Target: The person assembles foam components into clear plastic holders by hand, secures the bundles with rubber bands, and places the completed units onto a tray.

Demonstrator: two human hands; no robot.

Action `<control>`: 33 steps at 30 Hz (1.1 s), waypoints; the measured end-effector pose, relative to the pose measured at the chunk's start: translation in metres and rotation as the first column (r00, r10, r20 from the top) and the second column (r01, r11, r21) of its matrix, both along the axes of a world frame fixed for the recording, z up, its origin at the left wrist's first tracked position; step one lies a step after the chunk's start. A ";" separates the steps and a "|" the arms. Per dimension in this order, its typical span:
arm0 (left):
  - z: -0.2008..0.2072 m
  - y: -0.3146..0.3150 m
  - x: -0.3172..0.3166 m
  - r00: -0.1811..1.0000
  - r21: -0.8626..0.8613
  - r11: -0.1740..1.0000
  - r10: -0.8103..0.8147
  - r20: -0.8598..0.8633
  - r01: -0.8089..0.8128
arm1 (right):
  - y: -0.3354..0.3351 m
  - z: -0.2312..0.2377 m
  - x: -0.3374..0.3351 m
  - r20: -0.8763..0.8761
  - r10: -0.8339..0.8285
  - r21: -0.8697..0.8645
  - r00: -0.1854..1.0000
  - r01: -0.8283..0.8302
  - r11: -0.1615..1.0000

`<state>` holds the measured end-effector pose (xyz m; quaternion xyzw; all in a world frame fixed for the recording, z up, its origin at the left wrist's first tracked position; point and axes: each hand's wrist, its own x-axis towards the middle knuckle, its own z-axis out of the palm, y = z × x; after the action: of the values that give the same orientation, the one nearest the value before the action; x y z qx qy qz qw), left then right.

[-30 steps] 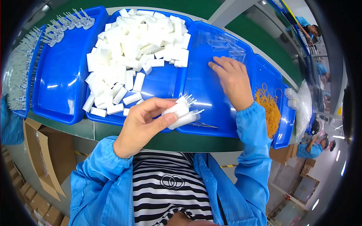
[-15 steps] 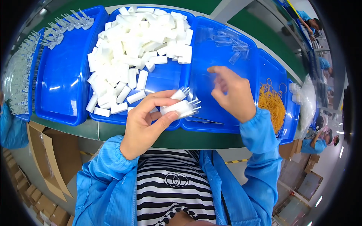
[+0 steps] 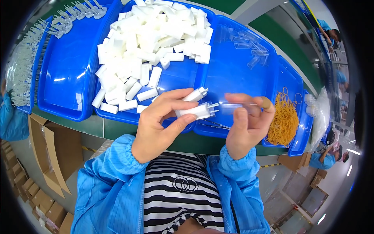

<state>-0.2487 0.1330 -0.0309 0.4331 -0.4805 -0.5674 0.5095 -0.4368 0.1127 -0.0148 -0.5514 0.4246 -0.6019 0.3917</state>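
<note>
White, pale-pronged pieces (image 3: 196, 112), two of them, are sitting one above the other in your left hand (image 3: 159, 121). Its thumb and fingers are pinching closed on the pair, prongs pointing right; a clear edge is showing around the lower one's pronged end.

Your right hand (image 3: 249, 123) is facing them with thumb and fingers partly curled, gripping a clear plastic sleeve (image 3: 230, 107). The sleeve is blurring, lying roughly level, its left end near the lower piece's prongs; whether they are touching, you cannot tell.

Beneath your hands, a blue tray (image 3: 237, 82) is carrying more clear sleeves (image 3: 255, 50) toward its far right corner, and a thin metallic tool (image 3: 216, 125) along its near edge. Leftward, another blue tray (image 3: 175, 80) is holding heaped white blocks (image 3: 148, 33).

Orange rubber bands (image 3: 282, 121) are piling up just right of your right hand. At far left, pronged translucent parts (image 3: 83, 11) are standing in a row at a tray's far end. All these trays are resting on a green desk (image 3: 119, 130); an open cardboard box (image 3: 64, 156) is standing below, left.
</note>
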 end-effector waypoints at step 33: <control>0.003 0.002 0.001 0.978 -0.112 0.991 -0.052 0.202 0.076 | 0.014 -0.004 -0.007 -0.305 -0.015 -0.011 0.952 0.012 1.000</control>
<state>-0.2474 0.1352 -0.0275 0.4407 -0.5756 -0.5079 0.4653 -0.4437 0.1272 -0.0192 -0.6365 0.4811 -0.5140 0.3150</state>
